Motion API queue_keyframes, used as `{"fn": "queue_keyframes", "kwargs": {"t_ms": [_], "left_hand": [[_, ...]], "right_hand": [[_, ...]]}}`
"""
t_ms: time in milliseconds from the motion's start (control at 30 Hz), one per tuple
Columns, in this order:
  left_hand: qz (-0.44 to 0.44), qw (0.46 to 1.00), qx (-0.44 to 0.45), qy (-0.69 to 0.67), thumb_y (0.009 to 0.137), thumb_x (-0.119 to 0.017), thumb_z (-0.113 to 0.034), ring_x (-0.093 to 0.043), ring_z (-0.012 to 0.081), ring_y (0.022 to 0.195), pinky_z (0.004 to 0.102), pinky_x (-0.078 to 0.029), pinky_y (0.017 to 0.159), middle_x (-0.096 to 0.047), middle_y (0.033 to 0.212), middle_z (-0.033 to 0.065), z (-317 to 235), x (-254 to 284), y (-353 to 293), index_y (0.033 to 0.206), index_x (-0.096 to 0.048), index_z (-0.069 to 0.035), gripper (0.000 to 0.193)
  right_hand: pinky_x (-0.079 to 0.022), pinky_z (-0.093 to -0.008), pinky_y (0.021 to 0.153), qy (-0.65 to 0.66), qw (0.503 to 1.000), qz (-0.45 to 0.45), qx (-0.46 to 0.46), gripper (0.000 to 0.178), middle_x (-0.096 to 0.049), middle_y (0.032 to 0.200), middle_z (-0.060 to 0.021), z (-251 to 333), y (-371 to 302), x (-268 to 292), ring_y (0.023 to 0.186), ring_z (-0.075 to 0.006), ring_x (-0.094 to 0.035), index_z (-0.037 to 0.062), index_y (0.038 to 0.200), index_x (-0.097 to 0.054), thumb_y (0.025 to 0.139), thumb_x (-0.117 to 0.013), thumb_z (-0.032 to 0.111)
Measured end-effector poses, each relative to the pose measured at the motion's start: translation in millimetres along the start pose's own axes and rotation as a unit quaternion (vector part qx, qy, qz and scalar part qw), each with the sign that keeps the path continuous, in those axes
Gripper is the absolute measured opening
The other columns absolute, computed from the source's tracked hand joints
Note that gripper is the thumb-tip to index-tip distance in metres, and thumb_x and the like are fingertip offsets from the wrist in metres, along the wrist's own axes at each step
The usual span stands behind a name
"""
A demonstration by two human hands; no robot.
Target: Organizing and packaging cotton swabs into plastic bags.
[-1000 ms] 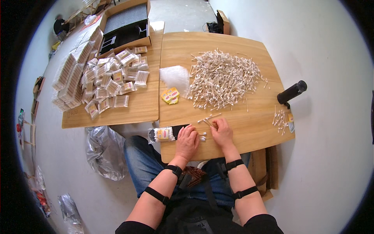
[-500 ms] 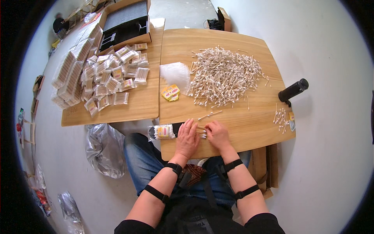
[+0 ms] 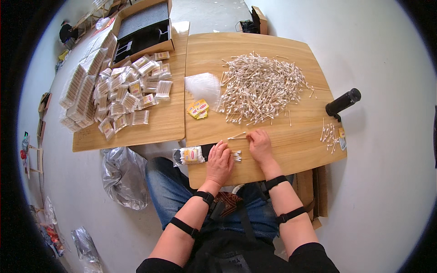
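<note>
Left hand [image 3: 219, 164]: palm down, its fingers are lying side by side over a row of swabs [image 3: 236, 156], whose tips are poking out to their right; whether they are gripping, I cannot tell.
Right hand [image 3: 261, 148]: its fingers are curling beside loose swabs [image 3: 236, 136] on the right worktop [image 3: 296, 148]; whether they are apart or pinching a swab is too small to tell.
Swab bag: just left of the left fingers, a clear bag [image 3: 192, 155] is showing swabs and a yellow label.
Supplies: beyond the left fingers, yellow cards [image 3: 199, 109] and clear sleeves [image 3: 200, 85] are waiting; beyond the right fingers, a big swab pile [image 3: 264, 91] is spreading.
Packed so far: far left of the fingers, many filled packets [image 3: 136, 88] are lying on the left worktop [image 3: 168, 123], beside stacked packets [image 3: 77, 88]; these seem finished.
Left over: the pile is holding far more swabs than the row under the left fingers, which seems unbagged.
</note>
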State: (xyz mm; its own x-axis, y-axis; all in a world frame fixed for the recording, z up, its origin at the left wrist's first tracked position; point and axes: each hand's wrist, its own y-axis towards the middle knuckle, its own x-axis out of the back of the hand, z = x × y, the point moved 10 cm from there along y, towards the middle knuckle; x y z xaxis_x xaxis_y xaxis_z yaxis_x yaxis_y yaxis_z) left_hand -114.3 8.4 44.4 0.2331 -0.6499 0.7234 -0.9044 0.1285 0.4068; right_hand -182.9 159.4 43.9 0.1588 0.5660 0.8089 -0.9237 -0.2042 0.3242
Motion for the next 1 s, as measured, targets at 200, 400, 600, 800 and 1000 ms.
{"fn": "queue_keyframes", "kwargs": {"t_ms": [200, 400, 600, 800, 1000], "left_hand": [[-0.016, 1.0, 0.005, -0.004, 0.084, -0.062, -0.012, -0.045, 0.0325, 0.129, 0.0462, -0.034, 0.11, -0.052, 0.129, 0.0155, 0.2, 2.3, -2.4, 0.115, -0.054, -0.004, 0.033], [-0.003, 1.0, 0.007, 0.016, 0.086, -0.062, -0.016, -0.041, 0.0312, 0.134, 0.0462, -0.03, 0.112, -0.045, 0.141, 0.0154, 1.8, -7.4, -1.5, 0.131, -0.047, -0.005, 0.049], [0.02, 0.999, 0.002, 0.044, 0.088, -0.061, -0.021, -0.039, 0.0317, 0.136, 0.0475, -0.028, 0.113, -0.045, 0.142, 0.0159, 0.3, -15.0, 3.0, 0.128, -0.052, -0.005, 0.044], [0.015, 0.999, 0.004, 0.047, 0.087, -0.062, -0.022, -0.042, 0.0308, 0.133, 0.049, -0.029, 0.112, -0.051, 0.135, 0.0144, 8.1, -8.7, -1.9, 0.119, -0.057, -0.005, 0.036], [0.026, 0.999, -0.004, 0.046, 0.085, -0.063, -0.024, -0.045, 0.0284, 0.13, 0.0482, -0.032, 0.11, -0.052, 0.133, 0.0129, 3.2, -13.1, -9.8, 0.115, -0.057, -0.007, 0.035]], "right_hand": [[-0.047, -0.0431, 0.082, 0.045, 0.993, -0.108, -0.03, 0.012, -0.059, 0.094, -0.0119, 18.0, 8.4, 21.5, 0.092, -0.0333, -0.056, 0.0067, 0.086, -0.062, 0.076, -0.061, 0.0], [-0.048, -0.0441, 0.078, 0.027, 0.999, 0.024, 0.0, 0.011, -0.06, 0.09, -0.0126, 17.6, -6.7, -17.7, 0.089, -0.0336, -0.058, 0.0076, 0.087, -0.063, 0.077, -0.064, 0.006], [-0.05, -0.0402, 0.075, 0.087, 0.99, -0.062, -0.092, 0.016, -0.063, 0.09, -0.0122, -15.7, -25.3, 15.5, 0.087, -0.0301, -0.061, 0.0087, 0.097, -0.066, 0.081, -0.065, 0.01], [-0.038, -0.0501, 0.102, -0.134, 0.964, -0.16, -0.162, 0.049, -0.051, 0.13, -0.0186, -120.8, -17.6, 71.3, 0.122, -0.0381, -0.046, 0.0093, 0.129, -0.053, 0.083, -0.066, 0.02], [-0.027, -0.0497, 0.112, -0.193, 0.971, -0.014, -0.138, 0.056, -0.043, 0.145, -0.0199, -135.1, -13.4, 37.2, 0.136, -0.0376, -0.035, 0.0048, 0.14, -0.045, 0.089, -0.056, 0.028]]}}
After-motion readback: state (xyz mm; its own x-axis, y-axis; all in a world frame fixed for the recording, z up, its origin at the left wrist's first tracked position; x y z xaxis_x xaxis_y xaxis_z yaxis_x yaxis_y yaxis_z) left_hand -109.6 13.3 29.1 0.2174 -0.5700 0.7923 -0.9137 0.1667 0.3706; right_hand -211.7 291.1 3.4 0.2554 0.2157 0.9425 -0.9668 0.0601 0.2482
